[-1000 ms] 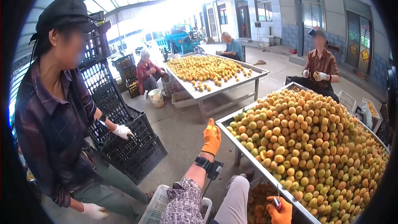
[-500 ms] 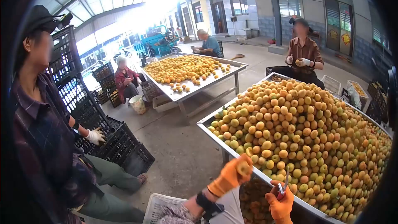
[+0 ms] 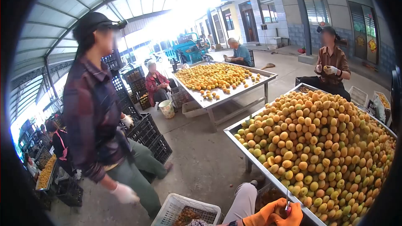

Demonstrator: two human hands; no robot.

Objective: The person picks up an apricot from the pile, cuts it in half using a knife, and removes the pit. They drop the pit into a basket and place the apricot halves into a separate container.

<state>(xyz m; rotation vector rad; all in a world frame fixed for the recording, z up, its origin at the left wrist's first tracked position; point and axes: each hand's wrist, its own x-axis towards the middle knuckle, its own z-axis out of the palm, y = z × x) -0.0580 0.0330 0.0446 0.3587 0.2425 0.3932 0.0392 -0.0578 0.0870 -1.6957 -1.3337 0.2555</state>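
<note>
Both my hands wear orange gloves and meet at the near edge of the fruit table, low in the view. My left hand (image 3: 264, 214) is closed around an apricot (image 3: 279, 211), mostly hidden by the fingers. Against it, my right hand (image 3: 295, 215) grips a small knife (image 3: 287, 207) with a red handle, its thin blade pointing up. Just beyond them rises a big heap of yellow-orange apricots (image 3: 310, 142) on a metal-rimmed table (image 3: 268, 166).
A white crate (image 3: 169, 209) with pieces of fruit in it stands at my left. Beside it a person (image 3: 94, 113) in a plaid shirt stands near stacked black crates (image 3: 144, 132). Another fruit table (image 3: 217, 108) stands farther back, with seated people around. One person (image 3: 333, 67) sits across the heap.
My left hand has brought the apricot rightward and down to the knife in my right hand. The view has swung left, and the standing person has turned and stepped nearer the white crate.
</note>
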